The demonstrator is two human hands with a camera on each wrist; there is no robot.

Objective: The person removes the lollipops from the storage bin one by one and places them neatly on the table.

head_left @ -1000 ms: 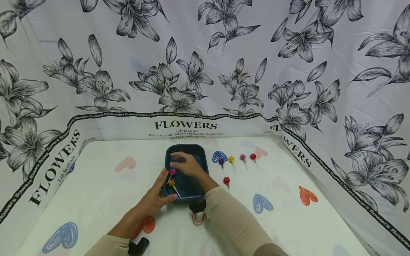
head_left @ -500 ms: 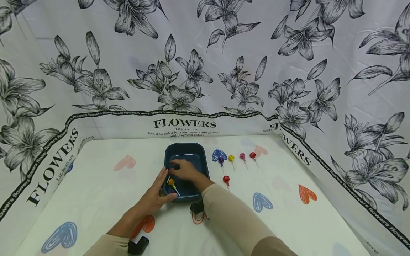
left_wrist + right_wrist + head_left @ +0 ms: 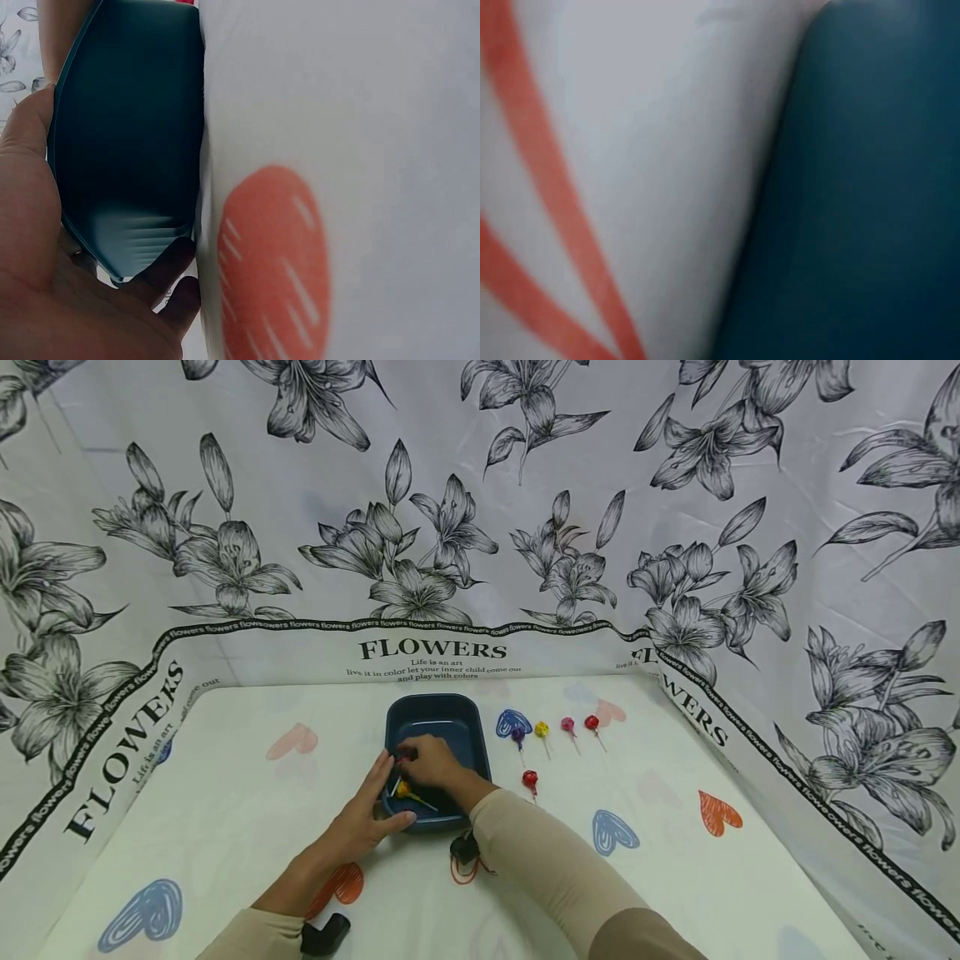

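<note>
A dark blue rectangular tub (image 3: 471, 727) stands on the table in the head view. Against its near left corner rests my left hand (image 3: 360, 818), fingers extended along the left side and thumb by the near edge. The left wrist view shows this hand (image 3: 97, 300) touching the tub's outer wall (image 3: 127, 112). My right hand (image 3: 435, 762) reaches inside the tub, its curled fingers pinching a pink lollipop (image 3: 402, 758) that they mostly hide. Below it in the tub lies a yellow lollipop (image 3: 405, 789). The right wrist view shows only the tub's blurred wall (image 3: 862, 187), no hand.
Right of the tub lie a purple lollipop (image 3: 517, 735), a yellow one, a pink lollipop (image 3: 568, 725) and a red lollipop (image 3: 592, 723) in a row. Nearer is another red lollipop (image 3: 530, 779). The table cover (image 3: 225, 793) has printed hearts. Flowered cloth hangs behind.
My right hand has come down to the pink lollipop in the tub and taken hold of it. The yellow lollipop's stick has swung to the right. My left hand has stayed in place.
</note>
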